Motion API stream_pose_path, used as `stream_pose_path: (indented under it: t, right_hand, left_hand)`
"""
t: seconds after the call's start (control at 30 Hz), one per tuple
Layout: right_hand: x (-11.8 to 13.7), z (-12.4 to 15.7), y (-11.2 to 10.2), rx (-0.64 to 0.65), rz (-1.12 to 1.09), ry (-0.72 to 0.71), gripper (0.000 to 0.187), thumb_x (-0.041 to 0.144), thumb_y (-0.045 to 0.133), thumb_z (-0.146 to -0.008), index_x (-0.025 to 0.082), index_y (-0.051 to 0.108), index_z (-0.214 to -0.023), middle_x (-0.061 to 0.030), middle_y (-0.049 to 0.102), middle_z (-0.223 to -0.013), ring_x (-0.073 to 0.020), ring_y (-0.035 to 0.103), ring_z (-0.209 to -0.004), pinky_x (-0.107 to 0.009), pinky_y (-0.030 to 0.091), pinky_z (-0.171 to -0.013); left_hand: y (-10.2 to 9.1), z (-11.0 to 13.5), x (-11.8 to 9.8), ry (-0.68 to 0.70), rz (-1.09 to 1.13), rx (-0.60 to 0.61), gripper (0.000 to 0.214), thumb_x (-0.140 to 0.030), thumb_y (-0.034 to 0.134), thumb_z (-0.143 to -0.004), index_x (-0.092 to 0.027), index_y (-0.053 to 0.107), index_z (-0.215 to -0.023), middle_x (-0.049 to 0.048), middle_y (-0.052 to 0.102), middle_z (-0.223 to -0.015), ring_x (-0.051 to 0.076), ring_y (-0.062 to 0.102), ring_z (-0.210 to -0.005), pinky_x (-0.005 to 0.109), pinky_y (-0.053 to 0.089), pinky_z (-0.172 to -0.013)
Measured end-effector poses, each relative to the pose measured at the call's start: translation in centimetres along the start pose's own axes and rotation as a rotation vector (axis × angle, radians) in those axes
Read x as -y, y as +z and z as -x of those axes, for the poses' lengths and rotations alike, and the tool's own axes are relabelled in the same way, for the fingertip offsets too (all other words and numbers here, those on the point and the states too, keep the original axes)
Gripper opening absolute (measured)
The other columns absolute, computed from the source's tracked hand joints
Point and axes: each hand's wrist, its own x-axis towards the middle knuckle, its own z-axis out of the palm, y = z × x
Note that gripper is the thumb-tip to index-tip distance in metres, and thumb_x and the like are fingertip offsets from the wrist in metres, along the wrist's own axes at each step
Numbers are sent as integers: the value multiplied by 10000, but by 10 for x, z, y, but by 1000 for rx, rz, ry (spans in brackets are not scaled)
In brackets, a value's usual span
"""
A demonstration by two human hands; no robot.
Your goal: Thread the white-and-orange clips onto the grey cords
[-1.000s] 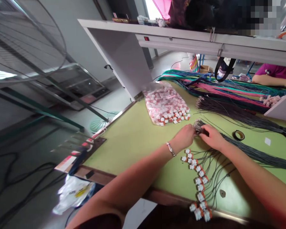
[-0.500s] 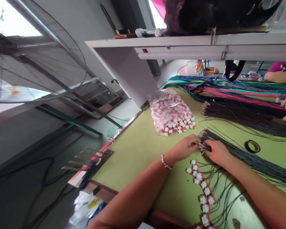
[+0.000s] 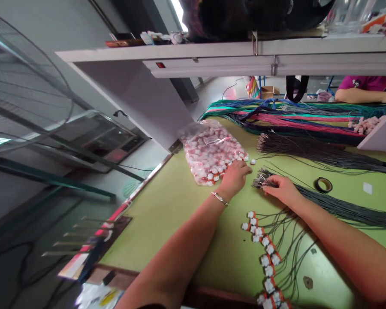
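Note:
My left hand (image 3: 234, 177) reaches to the open end of a clear bag (image 3: 209, 148) full of small white and red connectors, fingers curled over the loose ones there. My right hand (image 3: 281, 189) rests closed on the tip of a bundle of dark wires (image 3: 341, 206) lying across the green table (image 3: 176, 214). Near me runs a row of finished connectors (image 3: 265, 249) with thin dark wires attached.
More dark wire bundles (image 3: 309, 148) and coloured wires (image 3: 286, 116) lie further back. A tape roll (image 3: 323, 184) sits at the right. A white shelf (image 3: 212, 53) hangs overhead. Another person's arm (image 3: 366, 94) rests at the far right. A large fan (image 3: 22, 86) stands left.
My left hand has left the wire bundle tip and moved left and up to the connectors at the bag. My right hand stays on the wires.

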Motion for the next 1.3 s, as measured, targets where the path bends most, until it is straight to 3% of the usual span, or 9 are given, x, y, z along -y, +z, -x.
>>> stream_pose_path:
  t: [0.13,0.23,0.33,0.47,0.63,0.87,1.3]
  right_hand:
    - [3,-2,0,-22,-65,59,200,347,624,-636,156,580,-601,40,509,-531,-88,397,-517,-237,311,-542]
    - [3,-3,1,-68,-130,72,206,355,622,-615,170,534,-590,61,438,-514,-80,357,-505,-229,276,-523]
    - [2,-2,3,-113,-136,57,179,335,590,-615,176,510,-593,60,422,-526,-82,342,-519,-227,270,-522]
    - [2,4,6,-164,-62,-9,117,291,532,-620,183,490,-601,53,423,-545,-92,345,-539,-230,282,-524]
    - [4,6,7,-212,25,-47,91,269,496,-625,186,479,-592,47,413,-549,-100,354,-553,-235,292,-526]
    - [-2,3,6,-135,-8,-43,132,293,543,-630,185,477,-595,47,433,-559,-95,355,-551,-237,293,-539]
    - [2,-1,3,-78,-10,108,165,321,570,-575,172,504,-548,51,428,-520,-82,328,-515,-245,251,-518]
  left_hand:
    - [-21,8,-14,-105,314,-116,235,-166,501,-828,-205,680,-976,72,631,-934,185,568,-892,365,468,-841]
    - [-32,19,-28,-387,767,-94,343,-229,614,-769,-181,615,-1108,51,644,-891,156,616,-798,322,505,-742]
    - [-28,32,-40,-680,1211,25,330,-260,720,-681,-124,652,-974,53,670,-824,134,640,-725,273,508,-690]
    - [-14,42,-51,-769,1496,107,265,-217,785,-617,-106,707,-845,63,709,-814,98,622,-693,259,505,-762]
    - [-7,42,-55,-736,1616,151,274,-205,803,-612,-97,732,-854,70,721,-809,97,621,-696,246,489,-758]
    - [-5,45,-52,-739,1683,134,296,-182,833,-557,-105,739,-827,60,722,-796,108,635,-716,235,485,-761]
    - [-3,49,-51,-701,1638,117,218,-183,814,-593,-119,735,-787,46,712,-770,96,619,-701,241,480,-767]
